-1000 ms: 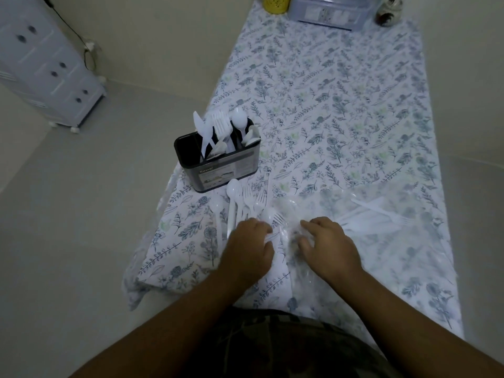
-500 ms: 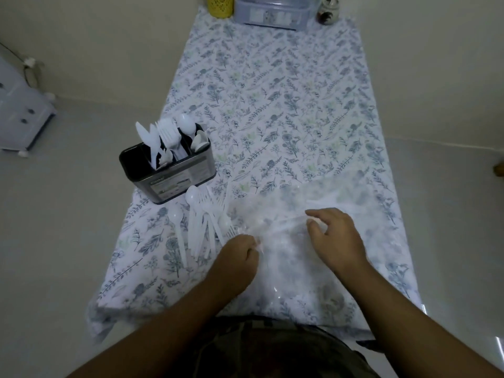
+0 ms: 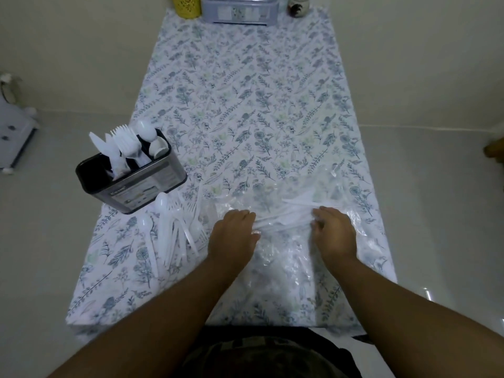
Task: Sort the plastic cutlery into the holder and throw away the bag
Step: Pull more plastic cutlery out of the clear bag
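White cutlery is held upright in the black holder at the desk's left edge. Loose cutlery lies beside it. The clear bag, with pieces inside, is gripped by the left hand and right hand, set apart.

Long table, floral blue-green cloth, runs away from camera to cream wall. Pale glossy tile floor both sides, small light glints lower right. White drawer unit on small feet at left edge, cable above it. At far table end: yellow container, grey plastic box, small dark-patterned jar. Dim, even light.
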{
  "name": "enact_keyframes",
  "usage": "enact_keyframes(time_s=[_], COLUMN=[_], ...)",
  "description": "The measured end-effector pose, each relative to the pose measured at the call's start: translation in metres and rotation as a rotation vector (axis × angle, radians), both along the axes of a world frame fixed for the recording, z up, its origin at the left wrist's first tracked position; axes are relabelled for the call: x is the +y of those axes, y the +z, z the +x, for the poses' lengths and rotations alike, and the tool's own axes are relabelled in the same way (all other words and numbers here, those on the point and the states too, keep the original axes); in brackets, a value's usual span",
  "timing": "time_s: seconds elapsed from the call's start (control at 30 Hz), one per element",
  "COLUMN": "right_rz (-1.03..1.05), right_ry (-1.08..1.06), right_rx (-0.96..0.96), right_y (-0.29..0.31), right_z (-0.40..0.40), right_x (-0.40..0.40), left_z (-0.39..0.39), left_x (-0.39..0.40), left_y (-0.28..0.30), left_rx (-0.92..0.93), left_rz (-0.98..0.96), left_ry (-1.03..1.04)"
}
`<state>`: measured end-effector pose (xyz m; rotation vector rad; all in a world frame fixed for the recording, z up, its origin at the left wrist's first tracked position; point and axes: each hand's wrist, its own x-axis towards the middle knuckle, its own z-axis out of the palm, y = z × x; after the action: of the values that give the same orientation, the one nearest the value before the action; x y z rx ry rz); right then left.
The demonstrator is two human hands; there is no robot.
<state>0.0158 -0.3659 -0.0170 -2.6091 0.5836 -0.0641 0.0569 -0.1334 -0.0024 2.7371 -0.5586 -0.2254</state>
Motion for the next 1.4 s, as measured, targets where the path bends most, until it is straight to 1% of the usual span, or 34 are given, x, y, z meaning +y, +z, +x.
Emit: enact_keyframes(time_s=[0.1, 0.2, 0.3, 0.43, 0.57, 0.8, 0.97, 1.03, 1.13, 1.2, 1.3, 1.4], right_rz=[0.037, 0.033, 0.02, 0.031, 0.027, 0.025, -0.018, -0.064, -0.127, -0.175, -0.246, -0.277], right_ry=[-0.044, -0.035, 0.003, -0.045, -0.065, -0.056, -0.038, -0.054, -0.036, 0.007, 0.088, 0.143], right_rx=[-0.026, -0.058, -0.019, -0.022, -0.001, -0.05, -0.041, -0.094, -0.24, -0.33, -0.406, -0.478], right_y=[-0.002, -0.002, -0.003, -0.003, -0.001, -0.009, 0.0, 0.01, 0.034, 0.051, 0.071, 0.087], right_z=[0.002, 0.004, 0.003, 0.008, 0.02, 0.016, 0.021, 0.022, 0.022, 0.019, 0.014, 0.012], right_x=[-0.004, -0.01, -0.012, -0.016, -0.02, -0.02, -0.021, -0.017, -0.007, 0.002, 0.01, 0.017], left_z=[0.003, 0.004, 0.002, 0.002, 0.007, 0.01, 0.008, 0.007, 0.004, 0.001, -0.001, -0.003], left_x=[-0.004, -0.006, -0.007, -0.007, -0.008, -0.01, -0.008, -0.009, -0.01, -0.009, -0.007, -0.005], left_y=[-0.006, -0.011, -0.015, -0.016, -0.009, -0.004, -0.002, -0.002, -0.003, -0.004, -0.004, -0.003], left_rx=[-0.059, -0.075, -0.083, -0.087, -0.059, -0.013, 0.004, 0.002, 0.0, -0.003, -0.002, 0.02], left_rz=[0.068, 0.054, 0.054, 0.051, 0.099, 0.128, 0.085, 0.073, 0.058, 0.024, -0.002, -0.075], left_ry=[0.001, 0.007, 0.017, 0.002, -0.006, -0.003, 0.015, 0.032, 0.03, 0.032, 0.024, 0.046])
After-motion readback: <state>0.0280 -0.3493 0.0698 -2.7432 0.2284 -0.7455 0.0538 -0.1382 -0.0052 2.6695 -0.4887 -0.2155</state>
